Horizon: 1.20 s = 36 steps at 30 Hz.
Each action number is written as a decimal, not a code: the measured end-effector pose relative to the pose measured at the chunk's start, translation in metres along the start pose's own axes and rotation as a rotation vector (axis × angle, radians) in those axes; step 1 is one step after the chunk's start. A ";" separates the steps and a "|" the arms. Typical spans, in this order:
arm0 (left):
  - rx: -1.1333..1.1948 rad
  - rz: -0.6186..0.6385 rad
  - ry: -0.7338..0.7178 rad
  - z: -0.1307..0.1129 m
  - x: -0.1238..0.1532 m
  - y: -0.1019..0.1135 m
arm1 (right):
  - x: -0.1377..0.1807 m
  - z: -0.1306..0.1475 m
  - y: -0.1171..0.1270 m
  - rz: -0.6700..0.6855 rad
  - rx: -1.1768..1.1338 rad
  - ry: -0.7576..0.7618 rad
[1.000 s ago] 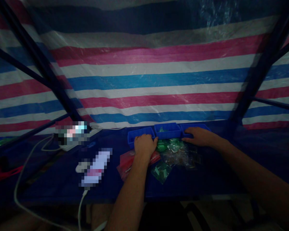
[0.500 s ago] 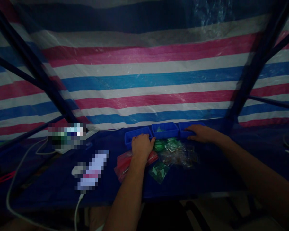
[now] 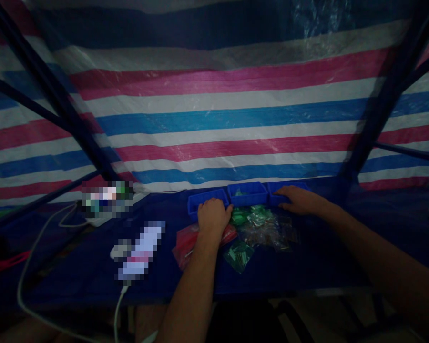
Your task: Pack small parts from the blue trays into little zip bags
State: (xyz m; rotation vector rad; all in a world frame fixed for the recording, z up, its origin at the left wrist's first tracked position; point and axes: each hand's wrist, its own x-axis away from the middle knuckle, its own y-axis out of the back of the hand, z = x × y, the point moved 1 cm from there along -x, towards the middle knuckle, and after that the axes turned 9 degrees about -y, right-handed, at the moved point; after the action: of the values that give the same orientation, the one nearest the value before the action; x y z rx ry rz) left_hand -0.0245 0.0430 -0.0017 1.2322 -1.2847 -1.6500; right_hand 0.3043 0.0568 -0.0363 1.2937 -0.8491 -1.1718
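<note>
We have our left hand (image 3: 214, 216) at the left blue bin (image 3: 194, 208) and our right hand (image 3: 297, 199) at the right blue bin (image 3: 271, 196), apparently steadying them just behind plastic bags (image 3: 239, 256); we cannot tell whether either grips, and any next adjustment calls for gentle pressure.

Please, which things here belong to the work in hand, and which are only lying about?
Likely the work's, near the left hand and right hand:
three blue bins
red packets
green packets
clear packets

Probably just lying about:
pixelated phone-like slab
its white cable
white strip-like block
</note>
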 end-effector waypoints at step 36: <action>0.132 -0.217 0.097 0.004 0.011 0.011 | 0.010 0.026 0.033 -0.502 -0.042 -0.115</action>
State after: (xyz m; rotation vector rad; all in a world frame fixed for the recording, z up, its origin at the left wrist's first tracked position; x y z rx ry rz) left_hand -0.0324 0.0311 0.0065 1.5591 -1.2521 -1.6526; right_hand 0.2872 0.0369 -0.0017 1.4614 -0.5891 -1.6612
